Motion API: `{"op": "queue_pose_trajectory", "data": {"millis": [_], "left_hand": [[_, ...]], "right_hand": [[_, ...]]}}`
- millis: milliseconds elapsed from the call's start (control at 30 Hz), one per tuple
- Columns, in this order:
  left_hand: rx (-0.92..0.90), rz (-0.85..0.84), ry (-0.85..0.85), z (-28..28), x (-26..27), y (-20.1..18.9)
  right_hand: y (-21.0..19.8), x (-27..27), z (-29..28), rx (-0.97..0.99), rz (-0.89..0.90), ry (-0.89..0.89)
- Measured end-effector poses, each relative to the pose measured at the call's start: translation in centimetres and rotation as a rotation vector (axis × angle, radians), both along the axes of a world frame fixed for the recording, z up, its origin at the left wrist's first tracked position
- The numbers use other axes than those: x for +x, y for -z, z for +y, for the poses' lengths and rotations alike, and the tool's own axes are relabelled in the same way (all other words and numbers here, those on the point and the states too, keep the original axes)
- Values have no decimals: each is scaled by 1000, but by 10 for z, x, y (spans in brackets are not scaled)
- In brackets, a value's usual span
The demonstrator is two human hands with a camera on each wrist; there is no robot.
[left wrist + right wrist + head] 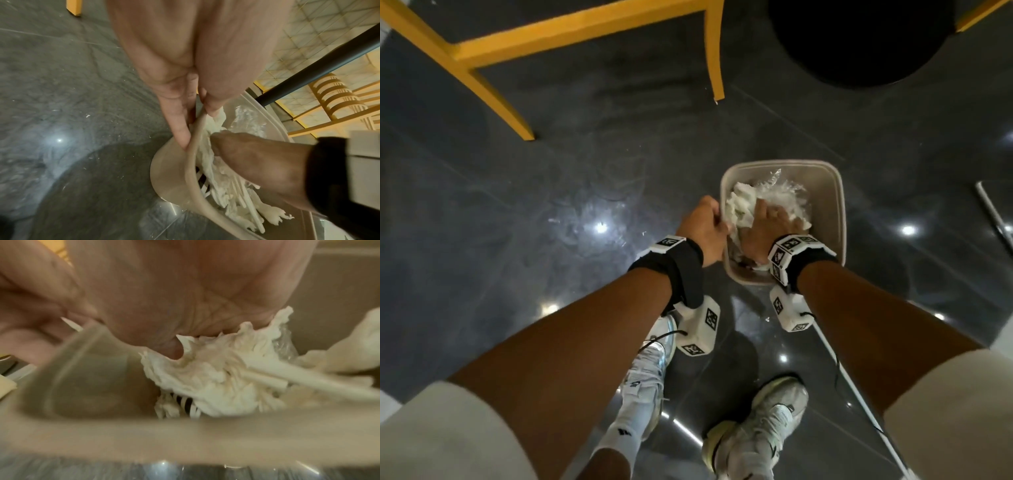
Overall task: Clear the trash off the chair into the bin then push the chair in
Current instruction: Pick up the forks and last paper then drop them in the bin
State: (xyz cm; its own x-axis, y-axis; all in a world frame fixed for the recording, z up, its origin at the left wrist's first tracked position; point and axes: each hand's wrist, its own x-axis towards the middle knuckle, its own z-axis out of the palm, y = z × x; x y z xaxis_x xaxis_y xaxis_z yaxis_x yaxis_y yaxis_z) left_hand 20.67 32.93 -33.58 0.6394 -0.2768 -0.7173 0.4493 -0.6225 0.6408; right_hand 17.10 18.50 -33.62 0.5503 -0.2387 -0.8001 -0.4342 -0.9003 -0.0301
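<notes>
A beige plastic bin (837, 219) stands on the dark floor in front of my feet. It holds crumpled white tissue (741, 205), clear plastic wrap (784, 192) and white straws (252, 209). My left hand (717, 222) pinches the bin's near-left rim (192, 170), thumb inside and fingers outside. My right hand (770, 224) lies flat on top of the tissue (205, 379) inside the bin and presses it down; its fingertips are hidden. The yellow chair (717, 51) stands beyond the bin at the top left, only its legs and rails showing.
A black round table base (859, 41) sits at the top right, close to the chair. A white bar (993, 216) lies at the right edge. My white sneakers (760, 425) stand just behind the bin. Glossy grey floor (551, 205) spreads to the left.
</notes>
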Motion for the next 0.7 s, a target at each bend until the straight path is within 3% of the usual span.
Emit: {"op": "queue_pose_trajectory", "data": {"millis": [267, 433, 533, 700], "left_hand": [[196, 23, 101, -7, 6, -24], [299, 18, 210, -10, 15, -45], [352, -35, 241, -11, 14, -52], [344, -164, 261, -22, 7, -87]], "right_hand": [[-45, -10, -31, 65, -110, -109], [-77, -9, -35, -54, -269, -238], [-88, -13, -33, -13, -298, -107], [-95, -33, -36, 209, -350, 375]]}}
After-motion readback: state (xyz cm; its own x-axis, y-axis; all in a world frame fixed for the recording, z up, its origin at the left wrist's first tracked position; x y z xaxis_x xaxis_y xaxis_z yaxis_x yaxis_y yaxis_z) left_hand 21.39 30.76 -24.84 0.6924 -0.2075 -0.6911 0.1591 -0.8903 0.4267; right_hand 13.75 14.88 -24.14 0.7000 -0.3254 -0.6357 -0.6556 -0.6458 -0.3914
